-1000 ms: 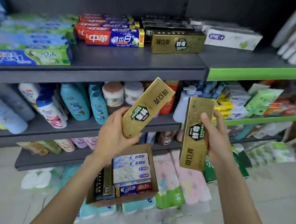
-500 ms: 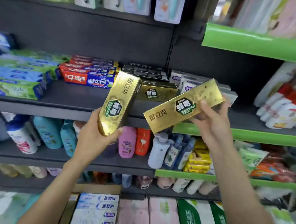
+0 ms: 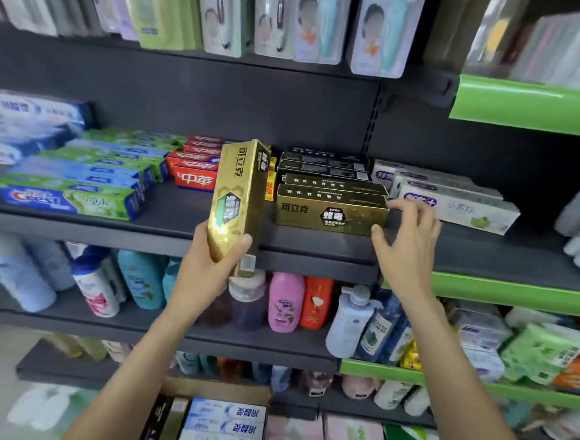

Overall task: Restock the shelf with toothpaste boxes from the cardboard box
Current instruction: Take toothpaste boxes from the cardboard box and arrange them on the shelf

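Observation:
My left hand (image 3: pixel 206 269) grips the lower end of a gold toothpaste box (image 3: pixel 239 195), held upright in front of the dark shelf (image 3: pixel 109 233). A second gold toothpaste box (image 3: pixel 330 213) lies lengthwise on the shelf with another gold one right behind it. My right hand (image 3: pixel 407 241) is at that box's right end, fingers spread, thumb touching its lower corner. The cardboard box (image 3: pixel 216 390) sits low in the view, with white-and-blue toothpaste boxes (image 3: pixel 226 421) in it.
Red toothpaste boxes (image 3: pixel 195 175) and green-blue Crest boxes (image 3: pixel 70 201) fill the shelf to the left, black boxes (image 3: pixel 327 162) behind, white ones (image 3: pixel 454 207) to the right. Toothbrush packs (image 3: pixel 316 22) hang above. Bottles (image 3: pixel 286 302) line the shelf below.
My right hand has laid its gold box on the shelf and loosened its hold. My left hand has raised its box upright nearer the shelf. My view has tilted up.

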The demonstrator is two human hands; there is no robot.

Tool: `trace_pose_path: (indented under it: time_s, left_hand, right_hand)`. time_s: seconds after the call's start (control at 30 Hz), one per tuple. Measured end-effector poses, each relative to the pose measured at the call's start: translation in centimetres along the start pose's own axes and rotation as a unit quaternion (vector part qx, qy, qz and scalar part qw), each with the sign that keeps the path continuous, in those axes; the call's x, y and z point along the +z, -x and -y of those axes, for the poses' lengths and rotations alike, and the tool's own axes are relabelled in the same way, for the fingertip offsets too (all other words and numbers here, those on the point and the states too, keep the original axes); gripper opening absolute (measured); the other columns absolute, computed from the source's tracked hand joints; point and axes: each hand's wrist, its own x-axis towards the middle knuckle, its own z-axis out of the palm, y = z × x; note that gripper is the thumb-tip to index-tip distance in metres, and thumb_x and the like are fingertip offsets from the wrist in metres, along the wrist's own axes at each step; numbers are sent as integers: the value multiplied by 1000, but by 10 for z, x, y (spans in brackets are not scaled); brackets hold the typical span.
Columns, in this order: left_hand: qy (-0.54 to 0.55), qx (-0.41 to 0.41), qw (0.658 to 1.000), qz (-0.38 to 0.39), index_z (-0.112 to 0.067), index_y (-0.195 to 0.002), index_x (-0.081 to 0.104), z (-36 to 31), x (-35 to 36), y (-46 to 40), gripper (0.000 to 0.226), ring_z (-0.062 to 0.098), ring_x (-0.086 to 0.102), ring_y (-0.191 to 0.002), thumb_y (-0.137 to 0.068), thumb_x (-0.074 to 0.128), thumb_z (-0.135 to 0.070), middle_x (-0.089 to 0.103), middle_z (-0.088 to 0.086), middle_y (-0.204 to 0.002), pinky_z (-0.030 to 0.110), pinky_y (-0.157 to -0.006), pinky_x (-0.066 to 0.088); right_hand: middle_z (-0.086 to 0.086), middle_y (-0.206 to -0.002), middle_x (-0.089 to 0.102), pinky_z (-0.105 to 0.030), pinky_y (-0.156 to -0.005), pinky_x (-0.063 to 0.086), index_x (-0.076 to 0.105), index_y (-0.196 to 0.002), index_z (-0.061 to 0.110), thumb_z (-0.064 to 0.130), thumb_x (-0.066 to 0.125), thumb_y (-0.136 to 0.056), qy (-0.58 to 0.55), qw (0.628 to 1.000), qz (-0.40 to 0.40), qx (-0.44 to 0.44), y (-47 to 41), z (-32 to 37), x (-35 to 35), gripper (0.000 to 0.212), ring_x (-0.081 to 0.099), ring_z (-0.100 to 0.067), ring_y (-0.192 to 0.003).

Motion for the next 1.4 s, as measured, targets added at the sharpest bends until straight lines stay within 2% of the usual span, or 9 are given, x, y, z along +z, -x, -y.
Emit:
trace_pose_path:
  time_s: [0.2, 0.33, 0.47, 0.63, 0.8, 0.93, 1.1, 1.27, 1.4]
  left_hand:
    - [119, 16, 987, 105, -25, -136, 33, -19, 32, 5, 36, -19, 52, -97, -100, 37, -22, 54, -13, -121, 4, -81, 41]
    - [202, 32, 966, 161, -23, -137, 34, -23, 48, 6, 54, 8, 61, -107, -90, 58, -13, 59, 1, -121, 25, -90, 50]
    - [198, 61, 965, 163, -31, -126, 38, -31, 46, -3, 58, 1, 63, -98, -80, 69, -15, 60, -2, -116, 23, -83, 51]
    - [219, 47, 972, 69, -29, -130, 41, -34, 29, -32, 55, 4, 61, -105, -83, 68, -22, 61, -5, -119, 28, -93, 46]
    - [-150, 209, 966, 26, -22, -121, 55, -11, 24, -49, 33, 11, 58, -106, -88, 61, -22, 61, -7, -117, 30, -88, 46]
    - [-284, 244, 926, 44, -21, -120, 56, 8, 36, -47, 30, 18, 58, -103, -90, 55, -28, 66, -6, -109, 36, -84, 47]
    - [-204, 269, 940, -43, -17, -114, 59, 10, 32, -29, 27, 15, 59, -96, -90, 52, -26, 66, -5, -104, 30, -84, 46]
    - [-120, 316, 933, -121, -10, -95, 66, 30, 21, 24, 20, 10, 59, -71, -91, 50, -22, 65, -7, -81, 23, -69, 45]
    - [-149, 223, 962, -54, -14, -89, 67, 91, -7, 66, 25, -2, 57, -63, -90, 48, -31, 61, -16, -70, 21, -62, 46]
  right_hand:
    - [13, -112, 57, -15, -77, 52, 41, -127, 31, 33, 62, -88, -306, 910, 280, 7, 27, 81, 3, 44, 64, -2, -91]
    - [5, -103, 65, -20, -71, 54, 43, -116, 29, 27, 69, -84, -348, 913, 207, 40, 10, 85, -7, 41, 66, -9, -85]
    - [1, -108, 65, -22, -78, 51, 48, -117, 30, 24, 70, -83, -325, 906, 271, 13, -10, 74, -31, 41, 65, -12, -93]
    - [22, -111, 58, -23, -89, 45, 55, -114, 34, 19, 70, -84, -233, 920, 310, -60, -34, 54, -47, 37, 55, -6, -111]
    - [23, -117, 55, -33, -100, 35, 60, -117, 34, 20, 72, -81, -21, 923, 322, -208, -54, 27, -37, 41, 48, -10, -114]
    - [1, -130, 51, -50, -106, 29, 60, -122, 33, 20, 66, -84, 143, 932, 214, -256, -42, 8, -7, 40, 38, -24, -124]
    - [-4, -106, 63, -36, -85, 40, 68, -105, 15, 14, 63, -85, 68, 938, 47, -338, 14, 23, 5, 21, 52, -25, -103]
    - [-1, -85, 66, -33, -68, 48, 69, -96, 15, 15, 55, -88, -23, 926, 140, -349, 97, 35, 28, 16, 60, -23, -77]
    - [6, -81, 70, -29, -58, 50, 69, -92, 23, 25, 48, -85, -51, 908, 322, -264, 159, 30, 63, 22, 65, -18, -71]
